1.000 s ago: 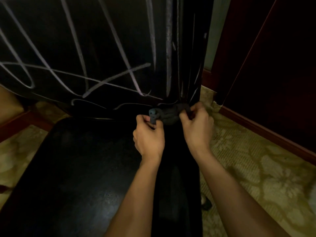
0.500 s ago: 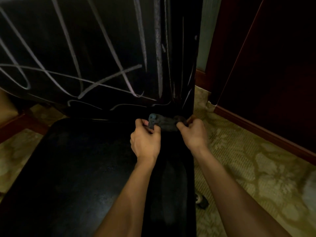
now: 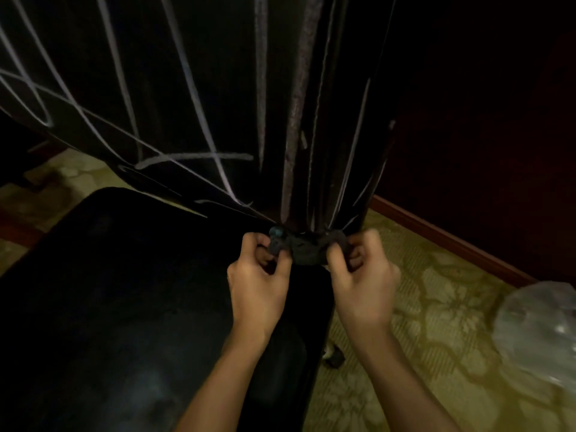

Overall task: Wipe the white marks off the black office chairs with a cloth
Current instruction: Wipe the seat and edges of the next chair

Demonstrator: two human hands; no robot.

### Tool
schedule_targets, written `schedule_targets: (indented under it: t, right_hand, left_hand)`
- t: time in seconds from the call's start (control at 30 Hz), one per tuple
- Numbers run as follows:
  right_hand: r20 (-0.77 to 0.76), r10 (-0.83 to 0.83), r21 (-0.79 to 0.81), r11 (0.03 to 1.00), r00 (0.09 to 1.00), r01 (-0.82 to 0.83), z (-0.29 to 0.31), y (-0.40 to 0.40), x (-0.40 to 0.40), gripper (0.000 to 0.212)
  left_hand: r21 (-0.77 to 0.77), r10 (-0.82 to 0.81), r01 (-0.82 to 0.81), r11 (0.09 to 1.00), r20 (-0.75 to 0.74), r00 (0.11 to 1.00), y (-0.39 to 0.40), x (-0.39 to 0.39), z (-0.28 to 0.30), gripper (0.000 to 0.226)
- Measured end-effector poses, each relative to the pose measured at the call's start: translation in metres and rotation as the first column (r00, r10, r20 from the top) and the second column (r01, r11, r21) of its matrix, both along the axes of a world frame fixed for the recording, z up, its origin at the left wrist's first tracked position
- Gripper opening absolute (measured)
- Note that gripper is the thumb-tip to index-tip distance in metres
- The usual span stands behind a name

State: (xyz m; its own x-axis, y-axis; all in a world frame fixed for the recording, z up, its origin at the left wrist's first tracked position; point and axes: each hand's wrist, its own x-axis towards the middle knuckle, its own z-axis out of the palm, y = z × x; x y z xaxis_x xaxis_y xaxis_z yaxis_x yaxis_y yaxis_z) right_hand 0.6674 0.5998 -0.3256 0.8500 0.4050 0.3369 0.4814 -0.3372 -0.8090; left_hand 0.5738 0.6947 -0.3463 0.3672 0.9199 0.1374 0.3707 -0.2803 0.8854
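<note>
Down low, the black seat point(image 3: 124, 307) fills the left foreground over patterned carpet point(image 3: 436, 307). Just beyond, the left hand point(image 3: 258, 285) and right hand point(image 3: 364, 285) each pinch an end of the dark cloth point(image 3: 307, 247), bunched between them at the foot of the backrest point(image 3: 218, 88). White marks point(image 3: 193, 88) streak the backrest above.

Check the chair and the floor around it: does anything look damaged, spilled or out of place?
White scribbled lines cross the black chair backrest, unwiped. Both hands, left and right, hold the dark bunched cloth at its base. A crumpled clear plastic bag lies on the patterned carpet.
</note>
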Motion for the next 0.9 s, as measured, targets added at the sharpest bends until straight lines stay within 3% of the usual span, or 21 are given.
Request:
schedule_targets:
  t: [0.07, 0.23, 0.3, 0.43, 0.5, 0.63, 0.73, 0.9]
  right_hand:
    - [0.027, -0.036, -0.036, 0.999, 0.999, 0.037, -0.011, -0.007, -0.003, 0.02]
    - [-0.199, -0.056, -0.232, 0.973, 0.978, 0.008, -0.043, -0.02, 0.0, 0.017]
    - [-0.157, -0.035, -0.209, 0.978, 0.987, 0.002, -0.037, -0.023, -0.002, 0.017]
    - [0.055, -0.063, -0.01, 0.998, 0.996, 0.064, -0.003, -0.02, -0.007, 0.018]
    - [0.089, -0.083, -0.024, 0.996, 0.993, 0.086, 0.0, -0.016, -0.003, 0.02]
    - [-0.061, -0.088, -0.254, 0.965, 0.994, 0.069, -0.03, -0.018, -0.005, 0.02]
    - [-0.168, -0.092, -0.264, 0.964, 0.982, 0.045, -0.034, -0.022, -0.006, 0.018]
    - [0.157, -0.054, -0.062, 0.996, 0.986, 0.064, 0.007, -0.021, -0.002, 0.02]
  left_hand:
    - [-0.02, -0.003, 0.003, 1.0, -0.012, 1.0, -0.01, -0.004, -0.004, 0.016]
    - [0.046, -0.022, 0.026, 0.999, -0.089, 0.996, -0.017, -0.006, -0.012, 0.019]
    - [0.049, -0.025, 0.029, 0.998, -0.079, 0.997, -0.018, -0.007, -0.009, 0.019]
    - [0.005, -0.009, 0.009, 1.0, 0.003, 1.0, -0.023, -0.005, 0.002, 0.019]
    - [-0.026, -0.016, 0.016, 1.0, 0.004, 1.0, -0.025, 0.0, 0.0, 0.018]
    - [0.018, -0.091, 0.095, 0.995, -0.156, 0.984, -0.025, 0.002, -0.013, 0.019]
    - [0.015, -0.079, 0.082, 0.996, -0.166, 0.983, -0.028, 0.002, -0.011, 0.019]
    - [0.0, -0.137, 0.139, 0.99, -0.168, 0.976, -0.025, 0.0, -0.007, 0.014]
